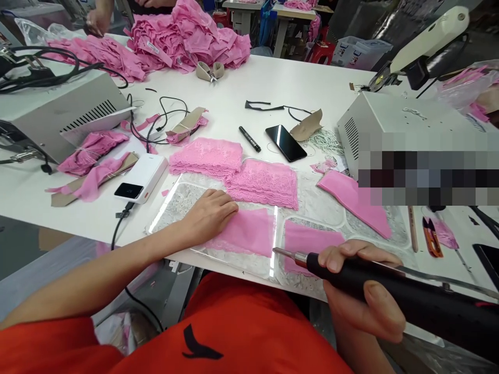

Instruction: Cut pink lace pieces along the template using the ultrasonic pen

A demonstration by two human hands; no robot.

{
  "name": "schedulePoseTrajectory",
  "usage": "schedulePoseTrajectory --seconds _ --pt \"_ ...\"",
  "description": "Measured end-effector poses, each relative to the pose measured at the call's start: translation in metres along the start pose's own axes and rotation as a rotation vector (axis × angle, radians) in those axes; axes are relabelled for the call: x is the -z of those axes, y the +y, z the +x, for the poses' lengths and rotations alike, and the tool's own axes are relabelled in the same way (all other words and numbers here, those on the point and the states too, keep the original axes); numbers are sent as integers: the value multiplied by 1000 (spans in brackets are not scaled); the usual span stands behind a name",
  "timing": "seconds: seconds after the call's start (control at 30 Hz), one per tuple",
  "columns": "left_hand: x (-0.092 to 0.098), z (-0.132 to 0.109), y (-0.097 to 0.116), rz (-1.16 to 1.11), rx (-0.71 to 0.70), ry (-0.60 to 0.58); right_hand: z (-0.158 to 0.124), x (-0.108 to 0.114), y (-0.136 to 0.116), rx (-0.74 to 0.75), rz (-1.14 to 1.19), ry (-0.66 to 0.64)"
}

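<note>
In the head view, my left hand (212, 215) lies palm down on a sheer pink fabric piece (249, 231) with a lace edge, its fingers slightly bent and side by side. My right hand (362, 291) is wrapped round a thick black handheld tool (393, 296) with a narrow metal tip. That tip points left, at the right edge of the fabric piece; whether it touches cannot be made out. Another pink piece (307, 239) lies under the tool. Beyond my left hand sit two stacks of pink lace pieces, a left stack (206, 156) and a right stack (265, 182).
Grey machine boxes stand left (70, 109) and right (390, 119). A power bank (150, 171), marker pen (249, 138), smartphone (286, 143), pink panel (354, 202) and orange thread snips (432, 237) lie around. A pink fabric heap (187, 39) and another person's hand (97, 22) are at the back.
</note>
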State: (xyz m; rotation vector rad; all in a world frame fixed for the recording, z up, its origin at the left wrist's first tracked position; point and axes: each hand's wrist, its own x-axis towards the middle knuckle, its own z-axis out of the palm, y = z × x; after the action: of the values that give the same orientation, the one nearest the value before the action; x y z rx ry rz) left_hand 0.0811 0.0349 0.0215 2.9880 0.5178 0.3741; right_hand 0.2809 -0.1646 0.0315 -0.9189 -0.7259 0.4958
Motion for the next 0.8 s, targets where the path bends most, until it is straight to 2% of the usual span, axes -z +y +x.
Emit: schedulePoseTrajectory --seconds 0.13,0.33,0.43,0.6,0.73,0.8 --pt "6 -2 1 3 27 -44 -1 -3 0 -25 11 -1" --pt "13 0 -2 -112 258 -231 0 -4 0 -33 28 6" --pt "15 1 -6 -143 306 -282 0 -5 -1 -43 21 5" --pt "15 -2 -5 -126 289 -263 -2 -4 -6 -62 28 7" --pt "10 -7 1 -85 156 -163 -4 -4 -9 -94 22 -11" --pt "7 -8 3 -90 112 -163 -4 -5 -9 -98 23 -25"
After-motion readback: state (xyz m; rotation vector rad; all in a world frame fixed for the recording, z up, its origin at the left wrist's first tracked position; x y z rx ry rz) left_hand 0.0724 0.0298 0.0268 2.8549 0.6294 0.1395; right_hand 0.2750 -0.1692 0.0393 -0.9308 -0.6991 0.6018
